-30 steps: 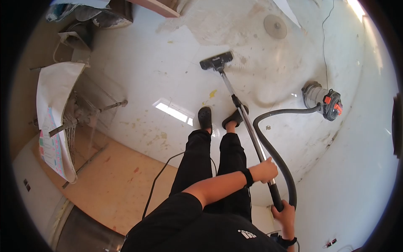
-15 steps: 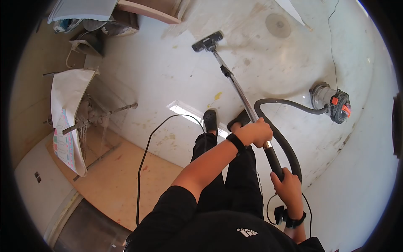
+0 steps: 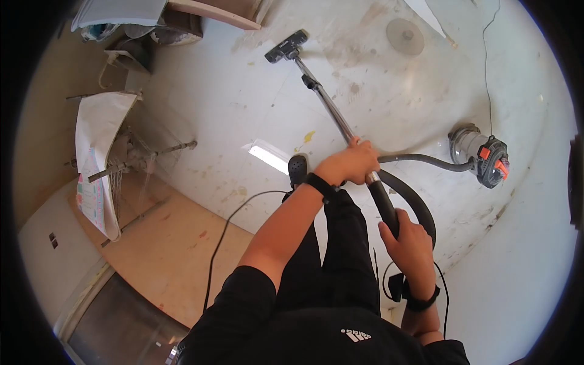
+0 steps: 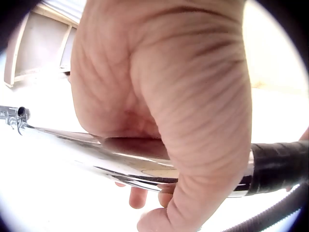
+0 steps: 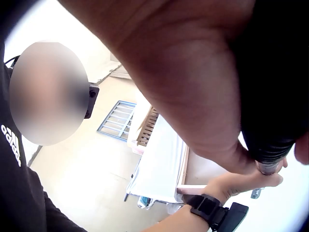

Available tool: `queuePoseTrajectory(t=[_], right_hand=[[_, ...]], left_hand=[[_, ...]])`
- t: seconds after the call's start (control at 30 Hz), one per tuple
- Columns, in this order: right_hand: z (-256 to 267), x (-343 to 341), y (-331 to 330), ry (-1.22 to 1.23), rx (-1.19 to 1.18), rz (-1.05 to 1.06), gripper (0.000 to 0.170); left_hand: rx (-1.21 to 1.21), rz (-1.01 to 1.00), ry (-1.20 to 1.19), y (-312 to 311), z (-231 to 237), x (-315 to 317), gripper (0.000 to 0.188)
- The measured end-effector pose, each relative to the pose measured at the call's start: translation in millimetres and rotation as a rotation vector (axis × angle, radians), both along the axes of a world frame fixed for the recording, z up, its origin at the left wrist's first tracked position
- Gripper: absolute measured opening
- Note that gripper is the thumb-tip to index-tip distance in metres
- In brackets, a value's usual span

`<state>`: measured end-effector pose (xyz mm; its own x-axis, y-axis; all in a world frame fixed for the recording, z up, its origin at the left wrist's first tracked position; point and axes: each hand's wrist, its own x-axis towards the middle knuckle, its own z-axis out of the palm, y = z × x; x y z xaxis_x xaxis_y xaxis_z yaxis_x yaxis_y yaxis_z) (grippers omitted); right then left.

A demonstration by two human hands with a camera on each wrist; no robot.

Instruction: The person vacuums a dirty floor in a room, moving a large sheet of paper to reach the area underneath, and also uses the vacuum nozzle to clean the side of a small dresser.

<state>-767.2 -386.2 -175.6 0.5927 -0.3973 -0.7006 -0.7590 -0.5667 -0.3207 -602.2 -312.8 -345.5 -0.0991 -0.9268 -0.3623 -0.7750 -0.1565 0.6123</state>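
Observation:
A vacuum cleaner's chrome tube (image 3: 331, 109) slants across the floor in the head view, with its black floor head (image 3: 287, 47) on the floor at the far end. My left hand (image 3: 353, 161) grips the tube just above the black handle (image 3: 383, 204). In the left wrist view its thumb and fingers curl round the shiny metal (image 4: 130, 166). Lower down, my right hand (image 3: 413, 246) holds the handle, which fills the right side of the right wrist view. From the handle a ribbed hose (image 3: 426, 159) loops to the vacuum canister (image 3: 477, 152) at the right.
A folding rack with a white board (image 3: 100, 158) stands at the left on tan flooring (image 3: 182, 252). Furniture (image 3: 213, 12) and a bin lie at the far left. A round drain cover (image 3: 405, 36) sits in the stained floor. A black cord (image 3: 228, 231) trails beside my legs.
The floor head has slid away from me and to the left. Both hands have moved forward and leftward with the tube, the right one keeping to the handle.

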Motion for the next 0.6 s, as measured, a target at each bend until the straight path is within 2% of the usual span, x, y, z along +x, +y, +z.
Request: queuePoseTrajectory(t=[0.1, 0.17, 0.27, 0.47, 0.6], right_hand=[[-10, 7, -3, -0.093, -0.03, 0.004, 0.041], [-15, 10, -4, -0.117, -0.015, -0.01, 0.041], [-22, 12, -4, -0.141, -0.011, -0.024, 0.041], [-50, 3, -1, -0.078, -0.015, -0.03, 0.04], [-60, 2, 4, -0.056, -0.002, -0.052, 0.039]], left_hand=[[-0.034, 0.069, -0.066, 2, 2, 12, 0.01], [-0.086, 0.187, -0.104, 4, -1, 15, 0.013], [-0.057, 0.191, -0.135, 6, -7, 20, 0.014], [0.129, 0.02, -0.165, -6, -22, 19, 0.018], [0.088, 0.007, -0.169, -2, -28, 21, 0.017]])
